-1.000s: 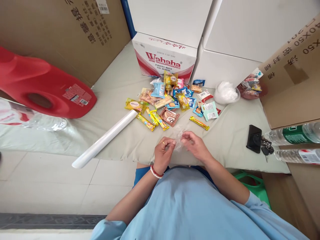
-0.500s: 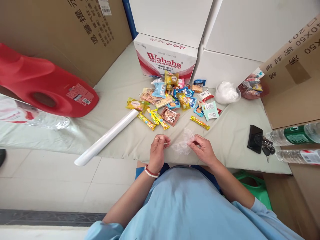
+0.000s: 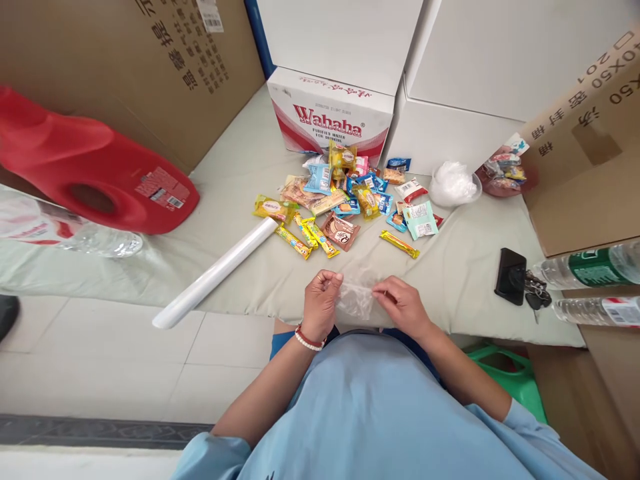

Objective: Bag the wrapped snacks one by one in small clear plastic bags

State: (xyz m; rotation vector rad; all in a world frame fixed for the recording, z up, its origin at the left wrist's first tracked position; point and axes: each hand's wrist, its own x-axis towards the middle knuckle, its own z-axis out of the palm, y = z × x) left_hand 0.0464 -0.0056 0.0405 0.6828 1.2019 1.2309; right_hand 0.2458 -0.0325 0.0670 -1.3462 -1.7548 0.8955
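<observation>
Between my two hands hangs a thin, crumpled piece of clear plastic (image 3: pixel 356 300); whether it is a bag or a stretch cover I cannot tell. My left hand (image 3: pixel 323 300) pinches its left edge between thumb and fingers. At the opposite edge, my right hand (image 3: pixel 403 307) grips it with the fingertips. Beyond the hands lies a heap of wrapped snacks, among them yellow stick packets (image 3: pixel 320 239), a brown packet (image 3: pixel 341 231) and a pale green packet (image 3: pixel 421 220). A lone yellow stick (image 3: pixel 399 244) rests closest to my right hand.
A white plastic roll (image 3: pixel 215 273) slants across the cloth-covered table (image 3: pixel 235 160). Behind the snacks stands a Wahaha carton (image 3: pixel 330 117). To the right are a bowl of white filmy plastic (image 3: pixel 454 185), a phone (image 3: pixel 510 275), keys (image 3: pixel 536 292) and bottles (image 3: pixel 595 311). A red jug (image 3: pixel 100 173) sits left.
My left hand has moved slightly right and now pinches the clear plastic's left edge, where before it was apart. The plastic is now stretched between both hands, slightly lower.
</observation>
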